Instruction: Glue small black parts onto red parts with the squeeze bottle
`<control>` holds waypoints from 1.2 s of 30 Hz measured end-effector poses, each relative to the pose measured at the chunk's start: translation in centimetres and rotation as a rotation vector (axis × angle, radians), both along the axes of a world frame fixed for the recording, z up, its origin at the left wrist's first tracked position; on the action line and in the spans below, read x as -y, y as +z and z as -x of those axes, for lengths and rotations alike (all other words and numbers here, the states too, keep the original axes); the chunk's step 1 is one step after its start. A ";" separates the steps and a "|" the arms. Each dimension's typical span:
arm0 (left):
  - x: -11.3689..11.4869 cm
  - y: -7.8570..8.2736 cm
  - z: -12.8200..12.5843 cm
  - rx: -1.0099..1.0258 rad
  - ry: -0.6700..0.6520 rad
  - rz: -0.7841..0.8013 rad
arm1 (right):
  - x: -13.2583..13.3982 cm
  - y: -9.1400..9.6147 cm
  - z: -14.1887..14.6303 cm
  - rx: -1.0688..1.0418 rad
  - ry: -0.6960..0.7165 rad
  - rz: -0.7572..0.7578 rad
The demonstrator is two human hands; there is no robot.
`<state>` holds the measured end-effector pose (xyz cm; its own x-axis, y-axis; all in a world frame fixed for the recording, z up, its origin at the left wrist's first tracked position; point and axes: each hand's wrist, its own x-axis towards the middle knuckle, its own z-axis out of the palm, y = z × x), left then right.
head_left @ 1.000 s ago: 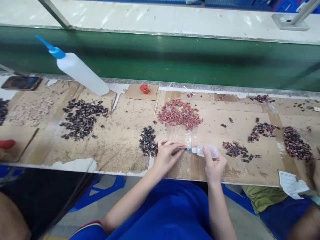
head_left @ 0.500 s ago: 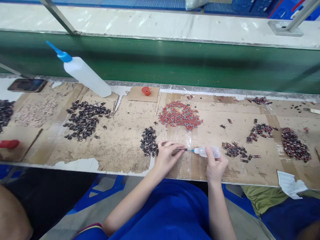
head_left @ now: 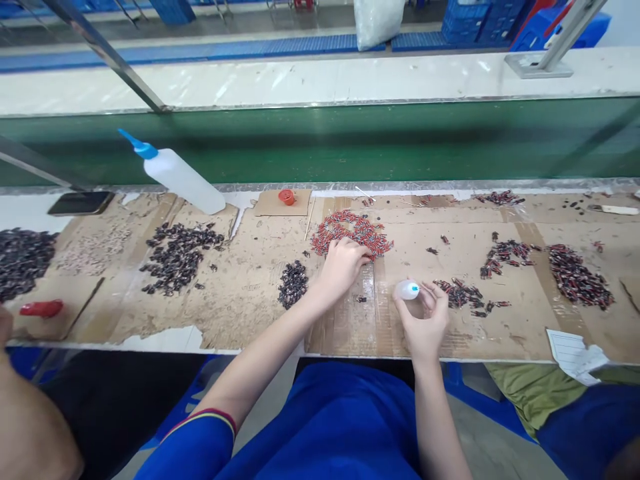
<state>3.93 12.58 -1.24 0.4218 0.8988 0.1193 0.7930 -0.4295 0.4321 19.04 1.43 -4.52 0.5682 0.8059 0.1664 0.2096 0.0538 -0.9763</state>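
My left hand [head_left: 344, 265] reaches over the near edge of a pile of small red parts [head_left: 347, 221]. Its fingers are bent down and drawn together among the parts; whatever is between the fingertips is hidden. In my right hand [head_left: 424, 328] is a small translucent squeeze bottle [head_left: 406, 290], its blue tip turned up toward me. A single small black part [head_left: 361, 299] lies on the cardboard between my hands. Left of it sits a heap of black parts [head_left: 293, 284], and right of the bottle is a cluster of red-and-black pieces [head_left: 461, 293].
A large white bottle [head_left: 185, 180] with a blue nozzle leans at the back left. Near it are a red cap [head_left: 287, 197] and a phone [head_left: 81, 203]. More black parts [head_left: 181, 257] lie left, red-and-black ones [head_left: 579, 275] right. Another person's arm [head_left: 30, 407] is at the lower left.
My left hand has left the bottle tip and moved up to the red pile; the black part it pinched now lies on the cardboard. The bottle has swung from lying sideways to tip up.
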 end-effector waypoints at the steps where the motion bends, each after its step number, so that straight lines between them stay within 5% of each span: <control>1: -0.3 -0.1 -0.3 -0.040 -0.031 -0.010 | 0.2 0.0 0.0 0.029 0.000 -0.010; 7: 0.9 -0.7 0.4 -0.094 -0.044 -0.059 | 2.8 0.6 0.7 0.260 -0.202 -0.207; 10: 1.9 -0.3 1.4 -0.027 -0.040 -0.025 | 4.1 1.3 1.6 0.273 -0.144 -0.203; 17: 7.1 0.4 2.5 0.661 -0.440 -0.126 | 3.9 3.6 3.3 -0.496 0.308 0.207; 23: 9.5 -0.8 2.3 0.785 -0.402 -0.196 | 3.8 3.7 3.4 -0.716 0.340 0.306; 30: 8.4 -3.9 2.5 0.385 -0.090 -0.207 | 3.7 1.8 2.7 -0.469 0.127 0.282; 36: 8.3 -4.0 2.3 0.470 -0.070 -0.054 | 3.5 1.1 4.0 -0.258 0.122 0.256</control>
